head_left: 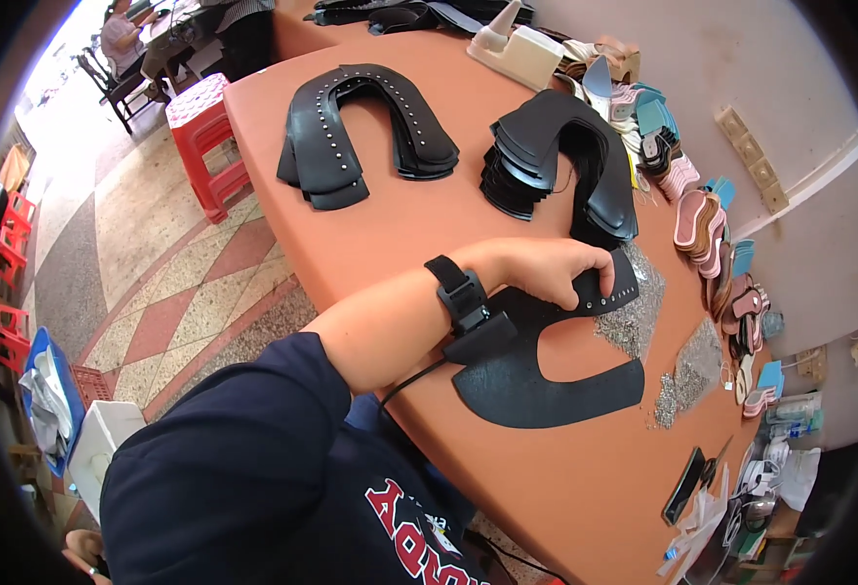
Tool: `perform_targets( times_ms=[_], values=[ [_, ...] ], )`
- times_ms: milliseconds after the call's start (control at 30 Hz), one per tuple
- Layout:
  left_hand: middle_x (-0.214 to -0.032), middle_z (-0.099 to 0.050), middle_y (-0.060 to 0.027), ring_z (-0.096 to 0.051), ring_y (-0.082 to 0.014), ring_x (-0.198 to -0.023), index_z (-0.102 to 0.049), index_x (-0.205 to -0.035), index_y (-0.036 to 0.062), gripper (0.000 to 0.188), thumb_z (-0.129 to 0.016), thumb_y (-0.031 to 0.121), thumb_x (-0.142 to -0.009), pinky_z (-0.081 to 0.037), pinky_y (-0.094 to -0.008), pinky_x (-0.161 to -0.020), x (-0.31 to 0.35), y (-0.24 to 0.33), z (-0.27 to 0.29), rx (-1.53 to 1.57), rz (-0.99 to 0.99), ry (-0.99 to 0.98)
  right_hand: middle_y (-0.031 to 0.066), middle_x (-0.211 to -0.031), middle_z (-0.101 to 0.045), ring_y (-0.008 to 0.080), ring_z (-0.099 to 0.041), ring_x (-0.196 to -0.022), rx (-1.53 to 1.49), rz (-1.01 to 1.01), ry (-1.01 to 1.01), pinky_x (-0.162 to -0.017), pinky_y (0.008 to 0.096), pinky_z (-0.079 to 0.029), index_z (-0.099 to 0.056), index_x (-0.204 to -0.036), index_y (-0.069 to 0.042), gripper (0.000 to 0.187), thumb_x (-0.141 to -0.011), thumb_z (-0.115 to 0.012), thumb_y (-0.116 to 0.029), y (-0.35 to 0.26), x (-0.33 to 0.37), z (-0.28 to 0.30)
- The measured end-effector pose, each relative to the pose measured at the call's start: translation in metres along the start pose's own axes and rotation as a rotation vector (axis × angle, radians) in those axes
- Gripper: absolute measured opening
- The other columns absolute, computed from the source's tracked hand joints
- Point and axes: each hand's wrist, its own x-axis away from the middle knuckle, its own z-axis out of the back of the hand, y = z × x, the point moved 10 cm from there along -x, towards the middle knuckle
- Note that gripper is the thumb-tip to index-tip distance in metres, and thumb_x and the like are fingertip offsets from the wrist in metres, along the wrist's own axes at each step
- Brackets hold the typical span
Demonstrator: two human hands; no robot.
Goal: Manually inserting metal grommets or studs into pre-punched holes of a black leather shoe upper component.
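Note:
My left hand [546, 271], with a black band and a small box on its wrist, is over a black U-shaped leather-like piece [556, 400] on the table. Its fingers are bent and closed at the upper arm of this piece, beside a short row of small silver studs [616, 298]. Whatever lies between the fingertips is too small to make out. A heap of loose silver studs [645, 292] lies right beside the hand. My right hand does not show.
The orange-brown table [507, 478] holds a studded stack of U-shaped pieces [321, 146] and another black stack [536, 146]. A second stud heap [697, 361], a white glue bottle [517, 54], shoe parts [702, 234] and a phone [682, 485] line the wall side. A red stool [204, 127] stands at the left.

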Motion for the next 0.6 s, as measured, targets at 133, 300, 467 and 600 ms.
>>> perform_targets(
  times_ms=[133,300,467,600],
  values=[
    [-0.085,-0.055,-0.0069,-0.051,-0.018,-0.073,-0.054,-0.099,0.006,0.038,-0.054,-0.004,-0.062,-0.042,-0.0301,-0.062,-0.002,0.0,-0.002,0.013,-0.024,0.004,0.0106,-0.1,-0.06,0.0191,-0.06,-0.087,-0.024,0.025,0.022,-0.074,0.0309,-0.048,-0.058,-0.109,-0.007,0.025,-0.089,-0.045,-0.014,-0.002,-0.012,0.007],
    [-0.085,-0.055,-0.0067,-0.052,-0.0184,-0.074,-0.054,-0.099,0.0058,0.038,-0.055,-0.004,-0.062,-0.042,-0.0307,-0.064,-0.001,0.001,0.0,-0.008,-0.024,0.013,0.0107,-0.099,-0.06,0.0196,-0.059,-0.086,-0.054,0.03,0.039,-0.074,0.0306,-0.048,-0.058,-0.108,-0.007,0.024,-0.089,-0.045,-0.014,-0.004,-0.017,0.015],
    [-0.085,-0.055,-0.0068,-0.052,-0.0182,-0.072,-0.054,-0.098,0.0064,0.037,-0.055,-0.004,-0.063,-0.042,-0.0308,-0.061,0.0,0.005,0.003,-0.019,-0.014,0.008,0.0109,-0.097,-0.06,0.02,-0.059,-0.086,-0.08,0.034,0.048,-0.074,0.0303,-0.047,-0.058,-0.107,-0.006,0.024,-0.089,-0.046,-0.014,-0.008,-0.024,0.023],
    [-0.084,-0.056,-0.0069,-0.052,-0.0177,-0.071,-0.055,-0.098,0.0065,0.036,-0.055,-0.003,-0.063,-0.042,-0.0307,-0.061,0.001,0.007,0.003,-0.022,-0.019,0.008,0.011,-0.096,-0.06,0.0204,-0.059,-0.086,-0.094,0.045,0.059,-0.074,0.03,-0.047,-0.059,-0.106,-0.006,0.023,-0.088,-0.047,-0.015,-0.012,-0.032,0.032]
  ],
)
